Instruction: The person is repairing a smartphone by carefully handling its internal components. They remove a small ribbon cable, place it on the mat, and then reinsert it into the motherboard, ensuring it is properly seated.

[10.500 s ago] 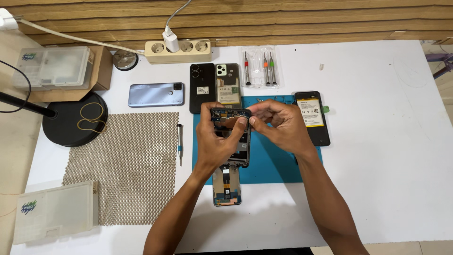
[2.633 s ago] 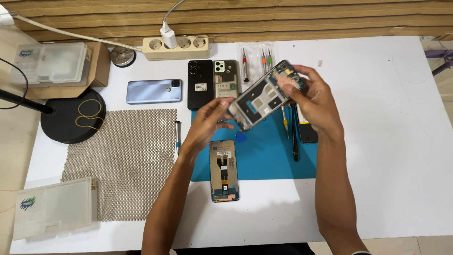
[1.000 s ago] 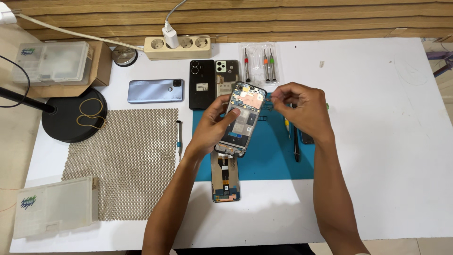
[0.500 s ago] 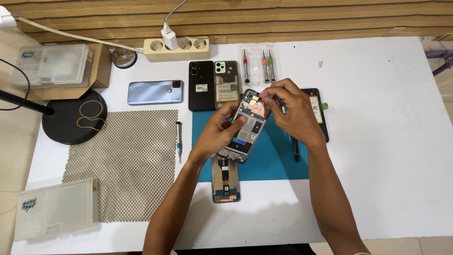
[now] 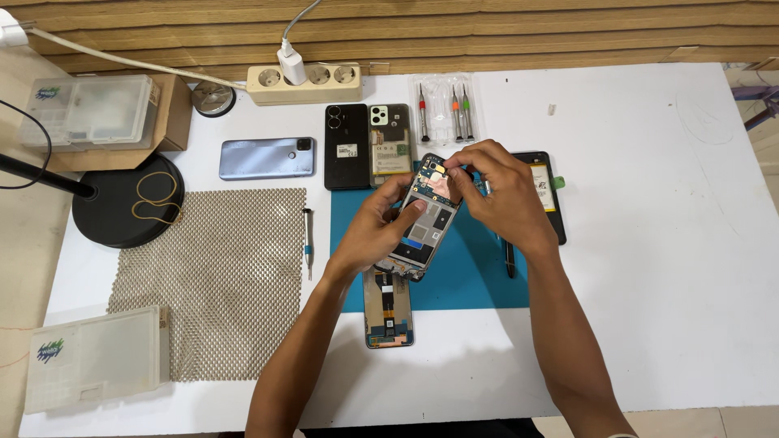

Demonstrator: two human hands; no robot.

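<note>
The left hand (image 5: 375, 231) had its grip closed around an opened phone (image 5: 423, 212), with the thumb laid across the exposed inner side and the other fingers behind it. The phone was lifted above the blue mat (image 5: 475, 268) and tilted, its camera end pointing away from the person. The right hand (image 5: 497, 191) had its fingertips pinched together at the upper end of the same phone, touching the part near the camera; whether something small was caught between these fingertips, I cannot tell.

Just under the held phone, a second opened phone part (image 5: 388, 308) with its inner side up lay partly on the mat and partly on the white bench (image 5: 649, 284). A dark tool (image 5: 509, 261) lay on the mat beside the right wrist. To the right of the hands, a black phone with a battery showing (image 5: 548, 191) lay at the edge of the mat, partly hidden by the right hand.

Beyond the hands, a black phone back (image 5: 346, 146) and a green-toned opened phone (image 5: 390, 144) lay side by side, and a clear pack of small screwdrivers (image 5: 445, 113) was near them. A blue phone (image 5: 267, 157) lay further left. A single screwdriver (image 5: 307, 242) lay between the mat and a mesh mat (image 5: 219, 276). At the far edge there was a power strip (image 5: 304, 79), and at the left a round black lamp base (image 5: 128, 200) and two plastic boxes (image 5: 96, 357).
</note>
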